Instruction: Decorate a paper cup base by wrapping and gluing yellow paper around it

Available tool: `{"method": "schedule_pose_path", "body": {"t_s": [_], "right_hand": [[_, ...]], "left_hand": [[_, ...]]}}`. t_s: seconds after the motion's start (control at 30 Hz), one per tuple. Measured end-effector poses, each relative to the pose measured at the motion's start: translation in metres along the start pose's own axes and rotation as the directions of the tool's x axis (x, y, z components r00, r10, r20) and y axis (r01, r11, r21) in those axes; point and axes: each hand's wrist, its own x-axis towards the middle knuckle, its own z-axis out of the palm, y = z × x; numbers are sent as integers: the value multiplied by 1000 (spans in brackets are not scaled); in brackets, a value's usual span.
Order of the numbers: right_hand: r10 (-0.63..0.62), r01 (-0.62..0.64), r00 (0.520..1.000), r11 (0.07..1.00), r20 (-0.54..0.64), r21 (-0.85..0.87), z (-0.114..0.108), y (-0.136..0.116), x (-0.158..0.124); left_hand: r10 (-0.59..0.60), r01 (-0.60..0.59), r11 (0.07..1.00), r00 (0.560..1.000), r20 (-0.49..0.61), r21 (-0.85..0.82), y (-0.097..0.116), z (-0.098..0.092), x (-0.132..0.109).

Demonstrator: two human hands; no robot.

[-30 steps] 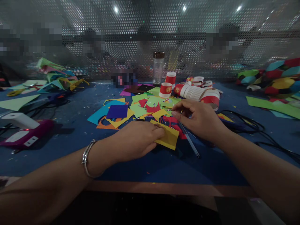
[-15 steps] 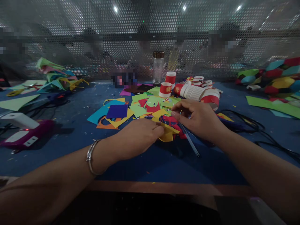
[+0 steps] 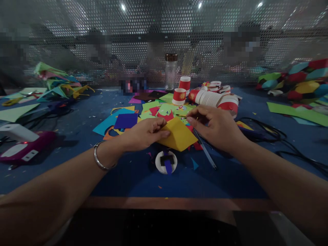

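Note:
My left hand point(image 3: 150, 133) pinches a yellow paper sheet point(image 3: 179, 136) between thumb and fingers, tilted up above the table. My right hand point(image 3: 214, 126) is to the right of the sheet, with thumb and fingers curled close together; what lies between them, if anything, I cannot make out. A clear pen point(image 3: 208, 153) slants toward me from below the right fingers. Nearer to me, under the yellow sheet, lies a white round piece point(image 3: 159, 166) with a black rectangle and a blue strip on it. Green and red paper scraps point(image 3: 166, 111) are spread behind the sheet.
Red and white paper cups point(image 3: 179, 96) and a clear bottle point(image 3: 171, 73) stand at the back. To the left are a blue paper square point(image 3: 127, 121) and a purple power strip point(image 3: 38, 145). Black cables point(image 3: 271, 131) lie on the right. A perforated metal screen point(image 3: 143, 34) closes the back.
The yellow paper is now lifted and turned flat toward me, and my left hand has moved up slightly. The white round piece has come into view. My right hand has barely moved.

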Motion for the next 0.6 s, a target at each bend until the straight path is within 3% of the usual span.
{"method": "schedule_pose_path", "body": {"t_s": [0.1, 0.23, 0.33, 0.43, 0.6], "right_hand": [[2, -3, 998, 1000, -62, -19, -2, -4, -1], [-105, 107, 991, 994, -78, 30, -3, -12, -5], [-279, 272, 956, 959, 90, 79, 1, -17, -9], [-426, 394, 856, 904, 293, 164, 6, -21, -14], [-470, 398, 734, 883, 491, 250, 7, -27, -19]], "left_hand": [[-113, 115, 985, 993, 18, -131, -1, 0, 0], [-230, 180, 924, 967, -113, -336, -3, -3, 2], [-314, 187, 856, 929, -197, -482, -7, -4, 4], [-385, 218, 800, 901, -199, -559, -11, -4, 5], [-416, 186, 750, 879, -234, -635, -14, -2, 7]]}}
